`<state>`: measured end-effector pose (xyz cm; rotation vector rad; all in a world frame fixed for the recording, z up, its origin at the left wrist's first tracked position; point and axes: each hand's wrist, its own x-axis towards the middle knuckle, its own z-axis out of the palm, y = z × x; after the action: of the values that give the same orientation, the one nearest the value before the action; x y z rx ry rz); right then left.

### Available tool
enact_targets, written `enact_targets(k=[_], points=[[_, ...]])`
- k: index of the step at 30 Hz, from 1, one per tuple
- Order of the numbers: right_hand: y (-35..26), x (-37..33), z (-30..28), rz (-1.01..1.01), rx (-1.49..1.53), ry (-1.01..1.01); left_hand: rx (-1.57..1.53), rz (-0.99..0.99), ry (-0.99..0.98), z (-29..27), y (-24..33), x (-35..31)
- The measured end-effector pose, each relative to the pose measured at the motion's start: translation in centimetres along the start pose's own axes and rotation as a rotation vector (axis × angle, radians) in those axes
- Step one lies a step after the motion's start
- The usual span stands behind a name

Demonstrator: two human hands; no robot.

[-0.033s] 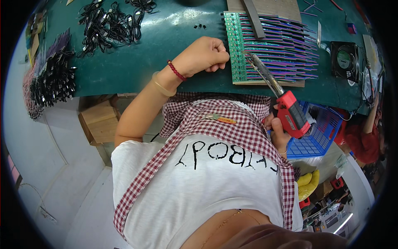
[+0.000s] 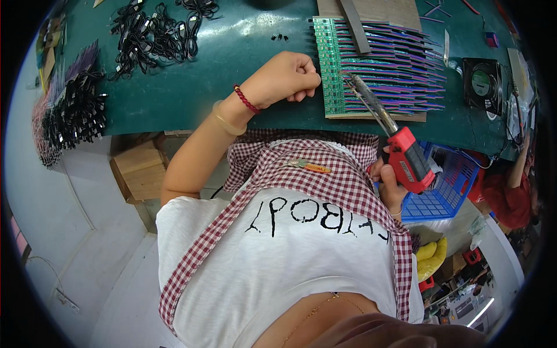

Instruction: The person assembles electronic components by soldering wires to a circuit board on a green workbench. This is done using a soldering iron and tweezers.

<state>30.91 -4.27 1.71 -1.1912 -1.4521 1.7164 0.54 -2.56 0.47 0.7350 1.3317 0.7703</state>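
Note:
At the left edge of a row of green circuit boards (image 2: 332, 69), my left hand (image 2: 290, 77) is closed, fingers curled and pressed together. What it pinches, if anything, is hidden. My right hand (image 2: 390, 184) grips a red and black soldering gun (image 2: 409, 159) from below. The gun's metal barrel slants up and left, its tip over the boards near where the wires join them. Black, blue and pink wires (image 2: 400, 69) run from the boards to the right in a dense row. A grey metal bar (image 2: 355, 29) lies across the far part of the boards and wires.
Black cable bundles (image 2: 156, 35) lie at the far left of the green table (image 2: 191, 93). More wires with black ends (image 2: 75, 110) hang over its left edge. Small black parts (image 2: 279, 37) sit beyond my left hand. A black fan (image 2: 483, 84) stands right; a blue crate (image 2: 429, 206) is below.

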Motion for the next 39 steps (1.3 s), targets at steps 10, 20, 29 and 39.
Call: enact_targets(k=[10, 20, 29, 39], points=[[-0.7, 1.1, 0.0, -0.098, 0.068, 0.014, 1.079, 0.496, 0.717, -3.5, -0.1, 1.4], [-1.9, 2.4, 1.3, -0.177, 0.204, -0.007, 0.309, 0.485, 0.341, -1.0, 1.2, -1.4], [-4.9, 4.0, 5.5, -0.069, 0.03, -0.16, -0.071, 0.32, -0.023, 7.0, 0.7, -5.9], [-2.4, 4.2, 5.3, -0.189, -0.296, -0.066, 0.121, 0.321, 0.014, 6.2, 0.5, -5.9]])
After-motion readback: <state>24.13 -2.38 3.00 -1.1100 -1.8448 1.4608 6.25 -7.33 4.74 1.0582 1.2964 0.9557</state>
